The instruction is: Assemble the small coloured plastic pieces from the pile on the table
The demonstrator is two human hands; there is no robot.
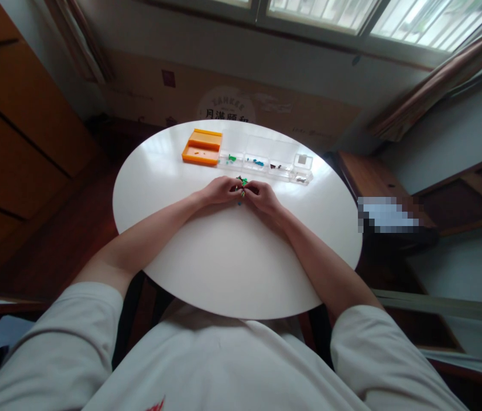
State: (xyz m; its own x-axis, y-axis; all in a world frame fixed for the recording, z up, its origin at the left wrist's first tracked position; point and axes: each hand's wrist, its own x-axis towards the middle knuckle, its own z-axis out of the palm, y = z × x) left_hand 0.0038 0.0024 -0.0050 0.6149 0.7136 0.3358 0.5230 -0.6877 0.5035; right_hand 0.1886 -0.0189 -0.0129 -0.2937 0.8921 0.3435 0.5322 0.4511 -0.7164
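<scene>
My left hand [225, 189] and my right hand [263, 196] meet above the middle of the white table, fingers pinched together. Something small and partly green sits between the fingertips; the fingers hide most of it, so its kind is unclear. Just beyond the fingertips lies a little cluster of green pieces [244, 181] with some dark ones. One tiny blue piece [239, 203] rests on the table on the near side of the hands.
An orange open case [201, 161] with a few bits stands at the back left of the round white table [223, 257]. Beside it runs a row of clear lidded boxes [247, 170] holding green, blue and dark pieces. A wooden cabinet [364, 171] is at the right.
</scene>
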